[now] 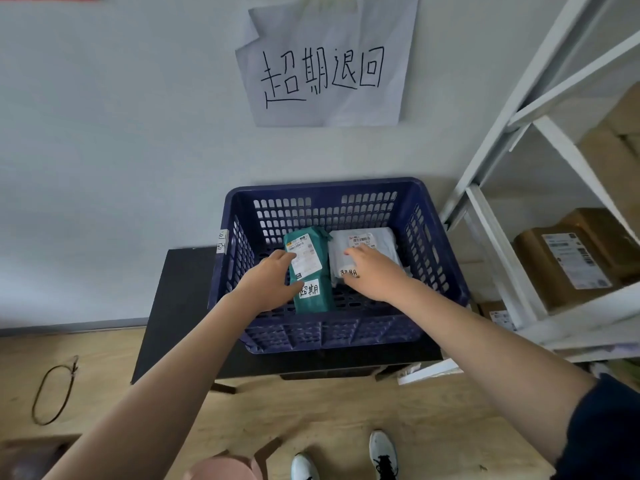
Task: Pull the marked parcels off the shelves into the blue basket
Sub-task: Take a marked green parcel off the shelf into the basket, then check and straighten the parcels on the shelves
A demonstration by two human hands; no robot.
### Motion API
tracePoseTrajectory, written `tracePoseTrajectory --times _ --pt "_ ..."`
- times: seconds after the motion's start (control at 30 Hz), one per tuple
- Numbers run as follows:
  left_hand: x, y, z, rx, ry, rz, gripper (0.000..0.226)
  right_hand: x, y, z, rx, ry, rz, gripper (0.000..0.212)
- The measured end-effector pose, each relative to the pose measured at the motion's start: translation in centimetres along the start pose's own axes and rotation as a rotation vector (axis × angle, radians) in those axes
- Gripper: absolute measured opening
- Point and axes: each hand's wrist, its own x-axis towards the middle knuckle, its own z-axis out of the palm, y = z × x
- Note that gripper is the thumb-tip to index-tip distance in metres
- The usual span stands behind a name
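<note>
We are setting two marked parcels down inside the basket (440,271), which is sitting on a dark stand beside the shelf (491,220). Our left hand (268,284) is curling around the near-left edge of the green parcel (311,268); our right hand (372,268) is resting on the white parcel (377,245) with fingers relaxed, not pinching. We judge it best to lay both flat, labels up, before letting go.
</note>
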Motion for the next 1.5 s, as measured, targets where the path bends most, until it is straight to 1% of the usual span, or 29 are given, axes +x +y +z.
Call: tracePoseTrajectory --times 0.27,0.37,0.5,0.67,0.77,1.0,1.27,1.5 --pt "-1.7 4.1 -2.4 0.043 0.049 -0.007 0.073 -3.3 0.7 -3.0 0.001 0.07 -0.015 0.057" --pt "-2.6 6.9 -4.3 0.04 0.123 -0.022 0.071 -4.8 0.9 -5.5 -0.026 0.116 -0.052 0.054" --pt "-4.8 11.2 -6.5 0.044 0.234 -0.047 0.068 -7.5 1.5 -9.2 -0.02 0.186 -0.119 0.055" --pt "-7.0 16.4 -7.5 0.055 0.343 -0.044 0.067 -11.1 3.0 -13.2 -0.022 0.301 -0.205 0.051" --pt "-8.0 19.5 -7.9 0.045 0.394 -0.046 0.066 -13.4 4.2 -14.7 -0.02 0.345 -0.213 0.05" --pt "-9.0 25.7 -7.7 0.108 0.377 -0.005 0.066 -19.8 6.7 -16.7 0.003 0.379 -0.167 0.052" --pt "-10.2 31.4 -7.1 0.067 0.354 0.16 0.064 -27.4 9.5 -17.0 0.034 0.467 -0.048 0.051" --pt "-12.2 36.4 -4.6 0.073 0.319 0.237 0.057 -32.8 12.9 -16.1 0.08 0.514 0.023 0.046"
